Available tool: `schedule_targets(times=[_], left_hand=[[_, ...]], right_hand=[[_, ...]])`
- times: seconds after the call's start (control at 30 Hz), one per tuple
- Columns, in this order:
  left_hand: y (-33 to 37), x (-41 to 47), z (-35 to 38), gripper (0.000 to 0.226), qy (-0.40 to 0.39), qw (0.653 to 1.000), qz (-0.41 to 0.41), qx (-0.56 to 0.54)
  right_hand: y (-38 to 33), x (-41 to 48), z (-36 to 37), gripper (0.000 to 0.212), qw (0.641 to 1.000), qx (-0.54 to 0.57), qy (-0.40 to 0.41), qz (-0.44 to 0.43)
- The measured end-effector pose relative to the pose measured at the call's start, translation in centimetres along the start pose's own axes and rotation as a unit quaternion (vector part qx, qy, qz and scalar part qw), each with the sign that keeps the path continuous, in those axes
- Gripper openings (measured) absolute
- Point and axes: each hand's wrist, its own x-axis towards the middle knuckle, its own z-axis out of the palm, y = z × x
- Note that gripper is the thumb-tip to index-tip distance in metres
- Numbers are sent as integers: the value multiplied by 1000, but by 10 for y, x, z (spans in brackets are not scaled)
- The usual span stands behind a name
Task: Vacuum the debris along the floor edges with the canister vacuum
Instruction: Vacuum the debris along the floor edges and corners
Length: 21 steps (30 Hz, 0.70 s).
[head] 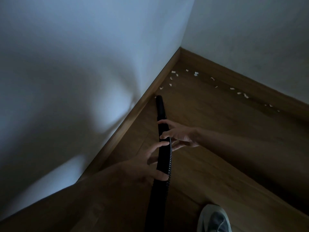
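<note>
A black vacuum wand points along the left skirting board, its tip on the wooden floor beside a scrap of debris. My right hand grips the wand's middle from the right. My left hand holds the wand lower down, where a ribbed black hose runs alongside it. Several small white paper scraps lie in the corner ahead of the tip, and more white scraps trail along the right skirting board. The canister is out of view.
Two white walls meet at a corner with a wooden skirting board at their base. My foot in a grey shoe stands on the wooden floor at the bottom right. The room is dim.
</note>
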Motion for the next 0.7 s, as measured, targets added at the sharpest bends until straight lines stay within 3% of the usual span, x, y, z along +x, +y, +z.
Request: schedule_targets(times=[0.7], left_hand=[[25, 16, -10, 99, 56, 997, 36, 31]], right_hand=[[-31, 18, -15, 66, 999, -23, 20, -15]])
